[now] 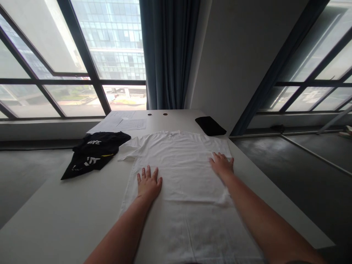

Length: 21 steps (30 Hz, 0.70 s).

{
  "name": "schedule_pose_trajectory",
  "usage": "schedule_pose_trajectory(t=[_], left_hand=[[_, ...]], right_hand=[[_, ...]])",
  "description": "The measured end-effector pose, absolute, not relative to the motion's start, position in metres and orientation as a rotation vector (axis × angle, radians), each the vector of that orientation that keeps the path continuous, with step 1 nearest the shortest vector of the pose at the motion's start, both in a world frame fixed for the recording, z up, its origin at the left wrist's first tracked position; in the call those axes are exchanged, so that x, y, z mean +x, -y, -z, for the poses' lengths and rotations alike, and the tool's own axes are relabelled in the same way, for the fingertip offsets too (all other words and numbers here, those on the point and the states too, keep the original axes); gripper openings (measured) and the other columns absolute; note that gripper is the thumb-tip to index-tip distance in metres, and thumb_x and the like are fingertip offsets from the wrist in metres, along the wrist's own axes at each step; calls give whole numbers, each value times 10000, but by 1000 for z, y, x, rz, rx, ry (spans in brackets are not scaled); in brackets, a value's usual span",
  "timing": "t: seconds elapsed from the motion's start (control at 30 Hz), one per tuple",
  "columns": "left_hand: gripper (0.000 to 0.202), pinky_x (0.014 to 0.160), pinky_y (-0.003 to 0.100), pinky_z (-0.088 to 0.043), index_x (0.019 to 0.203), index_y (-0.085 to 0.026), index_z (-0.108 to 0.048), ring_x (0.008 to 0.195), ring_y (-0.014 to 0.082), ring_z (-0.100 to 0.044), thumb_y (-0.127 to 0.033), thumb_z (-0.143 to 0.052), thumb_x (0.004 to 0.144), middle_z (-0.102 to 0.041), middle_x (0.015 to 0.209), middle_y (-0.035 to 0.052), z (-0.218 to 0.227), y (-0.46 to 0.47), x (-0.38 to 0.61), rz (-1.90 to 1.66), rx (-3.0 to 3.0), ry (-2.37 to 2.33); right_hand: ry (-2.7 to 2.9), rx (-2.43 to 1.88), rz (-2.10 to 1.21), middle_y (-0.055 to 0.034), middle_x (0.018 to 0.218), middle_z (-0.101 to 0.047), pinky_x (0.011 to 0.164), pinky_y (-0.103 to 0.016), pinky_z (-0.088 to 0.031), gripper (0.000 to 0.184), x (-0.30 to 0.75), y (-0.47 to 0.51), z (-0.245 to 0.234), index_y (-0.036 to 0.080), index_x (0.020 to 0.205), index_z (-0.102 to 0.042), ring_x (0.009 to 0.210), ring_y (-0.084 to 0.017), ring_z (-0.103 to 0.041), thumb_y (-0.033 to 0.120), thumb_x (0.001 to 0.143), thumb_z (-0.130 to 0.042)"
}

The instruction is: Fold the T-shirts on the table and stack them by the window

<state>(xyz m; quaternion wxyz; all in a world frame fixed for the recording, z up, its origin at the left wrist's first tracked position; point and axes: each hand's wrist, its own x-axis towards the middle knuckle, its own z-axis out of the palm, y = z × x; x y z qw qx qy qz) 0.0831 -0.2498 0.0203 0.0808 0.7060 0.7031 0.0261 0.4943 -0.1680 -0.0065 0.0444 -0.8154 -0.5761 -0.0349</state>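
Note:
A white T-shirt (181,176) lies spread out on the table, its collar at the far end and its hem running toward me. Faint creases cross the cloth. My left hand (149,183) rests on the shirt's left side with the fingers apart. Near the right sleeve, my right hand (221,164) lies flat on the fabric, fingers spread. Neither hand holds anything. Part of the shirt's right edge is hidden under my right forearm.
On the white table (82,212), a black garment with white lettering (96,148) sits at the left, overhanging the edge. Papers (121,121) lie at the far left. A folded black cloth (210,125) is at the far right. Behind stand a blue curtain (169,55) and windows.

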Motion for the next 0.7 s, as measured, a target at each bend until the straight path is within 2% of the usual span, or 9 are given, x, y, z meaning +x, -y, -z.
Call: schedule_pose_trajectory(t=[0.1,0.17,0.27,0.4,0.57,0.7], left_hand=[[637,1265,607,-116,1618,-319,-389,1596,391,-152,-534,-412,1019,-215,1736,101,-20,249,83,-74,2116,-2105],[639,1265,603,-118,1619,-318,-388,1596,389,-153,-533,-416,1019,-216,1736,103,-20,249,83,-67,2112,-2106],[641,1268,592,-123,1617,-319,-392,1596,383,-160,-531,-435,1014,-223,1734,100,-19,248,83,-68,2113,-2105],[636,1269,583,-133,1607,-327,-411,1593,380,-178,-524,-461,1005,-238,1730,102,-19,247,83,-82,2110,-2107],[626,1272,575,-137,1597,-321,-432,1588,381,-196,-511,-481,1003,-251,1726,100,-19,246,83,-87,2121,-2117],[623,1271,575,-141,1592,-331,-440,1589,376,-198,-521,-490,1000,-256,1724,98,-17,244,83,-88,2118,-2117]], right_hand=[[1615,-2571,-40,-132,1621,-431,1199,-700,-146,602,518,145,6,291,1521,-511,1485,-330,-368,569,1044,-273],[1481,-2630,-116,-137,1636,-401,1183,-695,-201,597,538,135,8,300,1499,-534,1489,-336,-361,575,1040,-271],[1382,-2636,-98,-140,1651,-368,1175,-672,-247,594,564,125,14,295,1505,-527,1502,-332,-338,546,1048,-242],[1369,-2595,-58,-137,1612,-433,1173,-662,-269,577,587,113,21,262,1482,-558,1486,-330,-360,472,1056,-229],[1445,-2549,46,-170,1461,-572,1104,-574,-398,483,598,94,16,230,1396,-645,1382,-355,-465,398,989,-447],[1401,-2608,13,-191,1350,-633,1004,-585,-449,531,594,75,1,260,1431,-595,1285,-395,-527,350,908,-571]])
